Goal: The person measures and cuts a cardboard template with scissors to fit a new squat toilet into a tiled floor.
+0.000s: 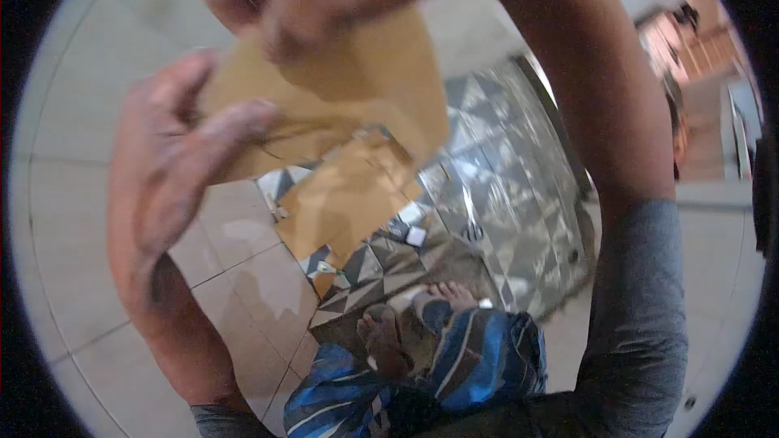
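Note:
A tan sheet (381, 73), which looks like thin card or paper, is held up close to the camera. My left hand (166, 154) grips its left side, the thumb across the front and the other fingers partly behind it. At the sheet's upper edge, my right hand (300, 0) is closed, with its fingers curled over the surface. Blur hides whether it pinches the sheet or something small. Below, a larger orange-brown sheet (324, 215) lies flat on the floor, partly covered from view by the raised one.
Grey-and-white patterned tiling (511, 186) forms a raised area ahead of my bare feet (381, 332). Scissors (472, 229) lie on it, near a small white block (415, 236) and loose scraps. Pale floor tiles (243, 292) spread to the left. A person is partly visible at far right.

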Motion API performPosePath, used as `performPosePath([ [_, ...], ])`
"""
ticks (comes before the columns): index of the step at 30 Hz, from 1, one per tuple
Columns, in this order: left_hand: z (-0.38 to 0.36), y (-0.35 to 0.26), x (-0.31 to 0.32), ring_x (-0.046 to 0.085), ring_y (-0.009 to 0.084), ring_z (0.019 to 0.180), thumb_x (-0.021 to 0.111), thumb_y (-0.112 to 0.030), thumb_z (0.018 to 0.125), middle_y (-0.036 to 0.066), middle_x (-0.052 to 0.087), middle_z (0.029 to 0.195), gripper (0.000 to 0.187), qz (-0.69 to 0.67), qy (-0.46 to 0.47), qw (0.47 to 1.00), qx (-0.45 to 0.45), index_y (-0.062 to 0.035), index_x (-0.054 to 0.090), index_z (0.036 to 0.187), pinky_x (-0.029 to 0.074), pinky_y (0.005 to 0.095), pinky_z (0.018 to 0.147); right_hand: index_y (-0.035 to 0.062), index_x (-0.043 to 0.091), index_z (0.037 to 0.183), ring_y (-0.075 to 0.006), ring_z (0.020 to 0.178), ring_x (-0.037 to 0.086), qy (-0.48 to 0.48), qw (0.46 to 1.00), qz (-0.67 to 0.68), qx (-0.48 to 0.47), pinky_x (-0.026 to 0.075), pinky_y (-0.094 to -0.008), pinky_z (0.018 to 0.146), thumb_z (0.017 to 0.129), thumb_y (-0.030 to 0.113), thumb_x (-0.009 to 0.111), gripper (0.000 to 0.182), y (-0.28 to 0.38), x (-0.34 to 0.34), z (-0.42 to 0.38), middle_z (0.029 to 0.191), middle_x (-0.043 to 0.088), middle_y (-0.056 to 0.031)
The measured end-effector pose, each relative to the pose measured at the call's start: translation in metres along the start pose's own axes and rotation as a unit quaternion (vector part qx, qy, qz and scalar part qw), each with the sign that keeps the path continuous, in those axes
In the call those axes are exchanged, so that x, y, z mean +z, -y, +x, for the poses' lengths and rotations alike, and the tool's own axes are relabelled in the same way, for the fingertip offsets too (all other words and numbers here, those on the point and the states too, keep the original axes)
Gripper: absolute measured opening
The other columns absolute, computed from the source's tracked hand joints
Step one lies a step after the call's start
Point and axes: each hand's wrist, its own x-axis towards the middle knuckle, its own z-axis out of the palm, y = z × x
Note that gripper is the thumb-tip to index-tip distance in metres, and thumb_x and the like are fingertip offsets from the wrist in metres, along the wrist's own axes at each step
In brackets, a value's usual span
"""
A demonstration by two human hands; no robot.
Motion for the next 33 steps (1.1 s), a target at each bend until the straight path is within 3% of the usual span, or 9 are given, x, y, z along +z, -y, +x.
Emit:
performPosePath([
  [2,0.008,0.013,0.012,0.065,0.0130,0.094,0.077,-0.013,0.082,0.006,0.070,0.103,0.044,0.041,-0.017,0.999,0.021,0.0040,0.063,0.120,0.052,0.0267,0.085,-0.0041,0.071,0.096,-0.0322,0.085,0.072,-0.056,0.985,0.023,0.161,0.060,-0.0425,0.074,0.082,0.009,0.066,0.020,-0.014,0.025,-0.036,0.092,0.073,-0.0228],
  [4,0.004,0.023,0.015,0.064,0.0136,0.099,0.076,-0.014,0.084,0.006,0.069,0.108,0.044,-0.037,-0.096,0.990,0.100,0.0043,0.063,0.121,0.049,0.0284,0.092,-0.0153,0.048,0.132,-0.0446,0.129,0.049,-0.517,0.839,-0.139,-0.097,0.042,-0.0463,0.110,0.079,0.057,0.075,0.094,-0.056,0.084,-0.065,0.134,0.051,-0.0364],
  [6,0.006,0.033,0.005,0.063,0.0147,0.103,0.077,-0.015,0.084,0.008,0.068,0.112,0.046,-0.042,-0.092,0.986,0.132,0.0043,0.062,0.123,0.047,0.0295,0.096,-0.0031,0.027,0.151,-0.0411,0.135,0.045,-0.434,0.878,0.069,0.189,0.038,-0.0560,0.111,0.073,0.080,0.064,0.120,-0.021,0.106,-0.106,0.149,0.039,-0.0311],
  [7,0.009,0.037,0.000,0.062,0.0157,0.108,0.077,-0.016,0.084,0.009,0.067,0.116,0.049,-0.043,-0.110,0.981,0.152,0.0043,0.061,0.126,0.045,0.0307,0.099,0.0082,0.042,0.151,-0.0252,0.126,0.055,-0.330,0.862,0.241,0.299,0.042,-0.0435,0.109,0.085,0.060,0.069,0.088,-0.108,0.162,-0.133,0.139,0.056,-0.0178],
  [9,0.018,0.046,-0.007,0.061,0.0167,0.110,0.077,-0.017,0.086,0.010,0.066,0.119,0.052,-0.036,-0.096,0.979,0.175,0.0032,0.058,0.130,0.044,0.0322,0.101,0.0029,0.059,0.134,-0.0256,0.111,0.062,-0.377,0.811,0.393,0.212,0.048,-0.0380,0.098,0.076,0.056,0.078,0.081,-0.066,0.199,-0.155,0.122,0.065,-0.0159],
  [20,0.051,0.072,0.121,0.064,0.0149,0.104,0.074,-0.015,0.090,0.009,0.067,0.117,0.046,-0.257,0.107,0.956,0.096,0.0024,0.056,0.129,0.050,0.0294,0.092,0.0020,0.069,0.111,-0.0127,0.081,0.064,-0.143,0.810,0.289,0.489,0.050,-0.0304,0.078,0.081,0.025,0.082,0.040,0.007,0.260,-0.352,0.084,0.069,-0.0005],
  [22,0.052,0.084,0.175,0.064,0.0147,0.105,0.072,-0.013,0.091,0.010,0.067,0.118,0.043,-0.294,0.180,0.939,0.014,0.0015,0.056,0.128,0.052,0.0298,0.091,0.0038,0.067,0.098,-0.0092,0.078,0.060,-0.204,0.640,0.497,0.550,0.047,-0.0290,0.070,0.084,0.023,0.080,0.027,0.022,0.317,-0.404,0.082,0.066,0.0030],
  [29,0.011,0.158,0.374,0.065,0.0155,0.105,0.067,-0.008,0.094,0.011,0.067,0.119,0.036,-0.325,0.357,0.870,-0.101,0.0023,0.056,0.127,0.053,0.0310,0.091,0.0048,0.066,0.092,-0.0084,0.075,0.056,-0.226,0.497,0.525,0.653,0.045,-0.0295,0.066,0.086,0.021,0.077,0.021,0.132,0.456,-0.501,0.079,0.063,0.0048],
  [33,-0.021,0.187,0.431,0.062,0.0179,0.114,0.066,-0.005,0.093,0.013,0.064,0.126,0.047,-0.243,0.420,0.868,-0.107,0.0041,0.050,0.136,0.049,0.0329,0.099,0.0035,0.069,0.095,-0.0108,0.077,0.059,-0.144,0.483,0.482,0.717,0.049,-0.0308,0.072,0.088,0.019,0.074,0.017,0.195,0.540,-0.538,0.080,0.065,0.0011],
])
